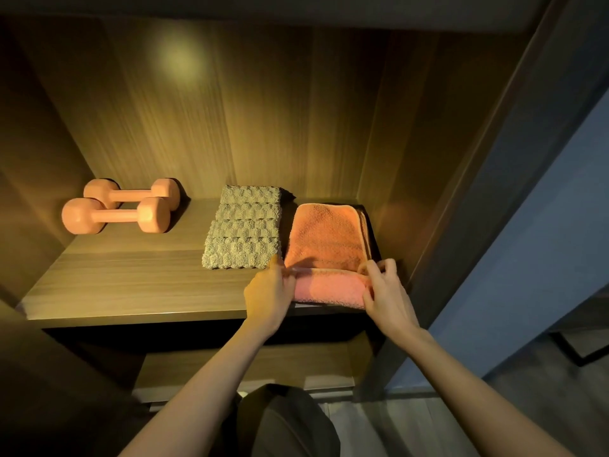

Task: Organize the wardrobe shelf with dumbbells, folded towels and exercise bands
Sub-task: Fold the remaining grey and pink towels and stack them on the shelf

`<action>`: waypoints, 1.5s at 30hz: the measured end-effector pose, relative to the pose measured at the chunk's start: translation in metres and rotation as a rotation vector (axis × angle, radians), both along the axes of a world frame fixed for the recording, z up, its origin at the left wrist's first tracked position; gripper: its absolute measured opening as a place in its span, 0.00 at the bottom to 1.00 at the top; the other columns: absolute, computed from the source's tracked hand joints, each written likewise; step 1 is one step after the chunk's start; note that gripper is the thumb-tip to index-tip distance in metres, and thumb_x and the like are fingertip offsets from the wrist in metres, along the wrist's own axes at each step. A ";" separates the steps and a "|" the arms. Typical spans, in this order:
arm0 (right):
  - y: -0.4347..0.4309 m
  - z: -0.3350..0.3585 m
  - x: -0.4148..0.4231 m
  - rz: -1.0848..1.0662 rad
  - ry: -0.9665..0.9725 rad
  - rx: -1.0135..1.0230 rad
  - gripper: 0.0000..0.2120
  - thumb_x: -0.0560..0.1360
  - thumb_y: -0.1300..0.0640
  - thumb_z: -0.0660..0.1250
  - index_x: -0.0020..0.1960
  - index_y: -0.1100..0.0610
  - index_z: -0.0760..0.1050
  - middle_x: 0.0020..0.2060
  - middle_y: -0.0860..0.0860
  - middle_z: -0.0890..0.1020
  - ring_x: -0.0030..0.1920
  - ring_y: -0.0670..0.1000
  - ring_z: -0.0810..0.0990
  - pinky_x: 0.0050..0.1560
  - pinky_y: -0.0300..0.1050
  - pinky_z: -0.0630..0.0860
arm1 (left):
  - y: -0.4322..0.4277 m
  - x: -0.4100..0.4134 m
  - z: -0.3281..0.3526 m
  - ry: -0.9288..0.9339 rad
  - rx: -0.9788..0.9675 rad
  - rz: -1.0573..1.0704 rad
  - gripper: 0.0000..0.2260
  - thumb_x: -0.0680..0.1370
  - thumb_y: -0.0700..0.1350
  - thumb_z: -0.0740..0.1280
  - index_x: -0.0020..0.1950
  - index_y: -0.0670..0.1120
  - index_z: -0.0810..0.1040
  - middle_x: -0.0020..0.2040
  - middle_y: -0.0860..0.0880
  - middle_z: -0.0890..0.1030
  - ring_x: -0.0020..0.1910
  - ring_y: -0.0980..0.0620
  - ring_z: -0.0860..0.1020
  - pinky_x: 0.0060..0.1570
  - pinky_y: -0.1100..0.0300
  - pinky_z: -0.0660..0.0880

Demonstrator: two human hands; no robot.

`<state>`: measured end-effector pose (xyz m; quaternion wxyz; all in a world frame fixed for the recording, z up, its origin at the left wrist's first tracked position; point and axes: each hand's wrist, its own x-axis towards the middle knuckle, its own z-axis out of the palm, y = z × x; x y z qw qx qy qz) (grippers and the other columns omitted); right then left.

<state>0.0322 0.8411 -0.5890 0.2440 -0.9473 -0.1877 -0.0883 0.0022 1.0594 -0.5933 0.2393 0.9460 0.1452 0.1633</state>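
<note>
Wood shelf (131, 285), warm light. Left rear: two dumbbells (115, 216), parallel. Centre: grey towel (244, 227), folded flat. Right: orange towel (326, 239), just beside grey. Left hand (268, 295) pinches its near-left edge; right hand (385, 291) pinches near-right corner.

Light: dim, warm yellow, falling from above; you get a soft glare spot on the back panel (179, 61)
Shadows: dark under the dumbbells (115, 216); near black below the shelf (131, 285)
Colour: cooler blue on your right
Edges: wide-angle bending; straight lines lean
Focus: weave of the orange towel (324, 239) reads sharp
</note>
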 end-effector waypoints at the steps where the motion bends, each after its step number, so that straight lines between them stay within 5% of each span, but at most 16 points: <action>1: 0.003 0.003 -0.001 -0.013 -0.048 -0.072 0.19 0.75 0.59 0.68 0.62 0.49 0.66 0.60 0.53 0.66 0.56 0.52 0.71 0.47 0.47 0.79 | -0.001 -0.001 0.002 -0.034 0.139 -0.029 0.11 0.78 0.47 0.63 0.58 0.44 0.72 0.49 0.47 0.77 0.49 0.44 0.78 0.38 0.52 0.72; 4: 0.008 0.010 -0.004 0.124 -0.227 -0.290 0.27 0.69 0.61 0.73 0.65 0.52 0.69 0.66 0.57 0.68 0.64 0.58 0.67 0.58 0.52 0.75 | -0.003 -0.001 0.009 -0.199 0.470 -0.314 0.12 0.75 0.37 0.66 0.58 0.43 0.75 0.57 0.44 0.76 0.53 0.44 0.75 0.47 0.53 0.71; 7: 0.008 0.008 -0.004 0.326 -0.270 -0.361 0.23 0.72 0.66 0.69 0.66 0.57 0.73 0.66 0.56 0.73 0.65 0.57 0.71 0.63 0.50 0.72 | -0.002 -0.004 0.005 -0.117 0.548 -0.587 0.19 0.75 0.34 0.63 0.65 0.45 0.72 0.63 0.47 0.75 0.60 0.46 0.73 0.58 0.55 0.68; 11: 0.005 0.002 -0.003 0.333 -0.117 -0.345 0.23 0.76 0.63 0.62 0.71 0.56 0.68 0.69 0.52 0.72 0.69 0.50 0.68 0.67 0.44 0.67 | 0.003 -0.010 -0.005 -0.005 0.370 -0.582 0.23 0.75 0.33 0.61 0.70 0.44 0.69 0.69 0.46 0.72 0.68 0.48 0.69 0.67 0.59 0.63; 16: 0.000 0.000 -0.005 0.350 -0.036 -0.399 0.30 0.75 0.52 0.65 0.74 0.55 0.60 0.72 0.52 0.67 0.72 0.51 0.64 0.68 0.45 0.65 | -0.001 -0.021 -0.008 0.052 0.422 -0.509 0.23 0.75 0.52 0.62 0.68 0.46 0.67 0.68 0.49 0.71 0.68 0.50 0.68 0.75 0.52 0.51; 20: -0.013 -0.007 -0.010 0.385 -0.069 -0.306 0.29 0.73 0.64 0.67 0.72 0.54 0.64 0.70 0.51 0.70 0.69 0.50 0.69 0.65 0.42 0.68 | -0.005 -0.028 -0.007 -0.021 0.442 -0.530 0.15 0.75 0.43 0.67 0.60 0.45 0.69 0.61 0.49 0.73 0.63 0.48 0.71 0.68 0.52 0.61; 23: -0.025 -0.006 -0.015 0.346 0.018 -0.071 0.19 0.75 0.64 0.66 0.64 0.52 0.72 0.58 0.49 0.79 0.58 0.48 0.77 0.53 0.38 0.72 | 0.001 -0.035 -0.007 -0.083 0.394 -0.540 0.12 0.74 0.36 0.65 0.57 0.44 0.73 0.56 0.48 0.78 0.58 0.47 0.75 0.69 0.51 0.62; 26: -0.032 -0.001 -0.017 0.330 0.160 0.154 0.13 0.76 0.63 0.66 0.56 0.49 0.75 0.46 0.42 0.79 0.47 0.39 0.78 0.43 0.32 0.70 | 0.009 -0.039 -0.003 -0.051 0.155 -0.540 0.12 0.75 0.40 0.67 0.58 0.46 0.75 0.54 0.49 0.80 0.55 0.50 0.76 0.66 0.52 0.66; 31: -0.033 0.002 -0.010 0.143 0.271 0.390 0.13 0.76 0.58 0.68 0.59 0.50 0.76 0.50 0.42 0.80 0.52 0.38 0.78 0.47 0.26 0.72 | 0.007 -0.030 0.009 0.048 -0.304 -0.437 0.09 0.79 0.43 0.65 0.58 0.45 0.76 0.50 0.51 0.80 0.48 0.51 0.77 0.50 0.56 0.73; 35: -0.024 -0.001 -0.005 0.022 0.246 0.371 0.13 0.79 0.54 0.64 0.63 0.51 0.73 0.52 0.44 0.77 0.51 0.41 0.75 0.45 0.28 0.68 | 0.003 -0.015 0.008 0.125 -0.469 -0.245 0.13 0.80 0.49 0.64 0.59 0.41 0.75 0.52 0.46 0.79 0.51 0.49 0.77 0.50 0.55 0.74; 40: -0.005 -0.001 -0.004 -0.116 0.170 0.316 0.13 0.80 0.52 0.61 0.63 0.54 0.69 0.53 0.48 0.76 0.51 0.47 0.74 0.51 0.48 0.76 | -0.006 0.001 0.000 0.109 -0.520 0.030 0.21 0.78 0.52 0.66 0.65 0.39 0.74 0.54 0.44 0.81 0.47 0.51 0.77 0.47 0.59 0.74; 43: 0.004 -0.001 -0.001 -0.147 0.133 0.189 0.12 0.81 0.53 0.58 0.63 0.55 0.65 0.55 0.52 0.73 0.50 0.51 0.76 0.49 0.53 0.77 | -0.012 0.006 -0.002 0.025 -0.513 0.038 0.15 0.78 0.49 0.67 0.58 0.39 0.78 0.46 0.46 0.82 0.37 0.53 0.76 0.33 0.64 0.69; 45: 0.009 0.000 0.002 -0.191 0.095 0.057 0.13 0.81 0.55 0.59 0.65 0.55 0.64 0.58 0.54 0.70 0.53 0.54 0.75 0.48 0.51 0.77 | -0.014 0.007 -0.003 -0.018 -0.481 0.064 0.12 0.76 0.49 0.68 0.54 0.42 0.78 0.48 0.49 0.80 0.42 0.51 0.77 0.36 0.61 0.69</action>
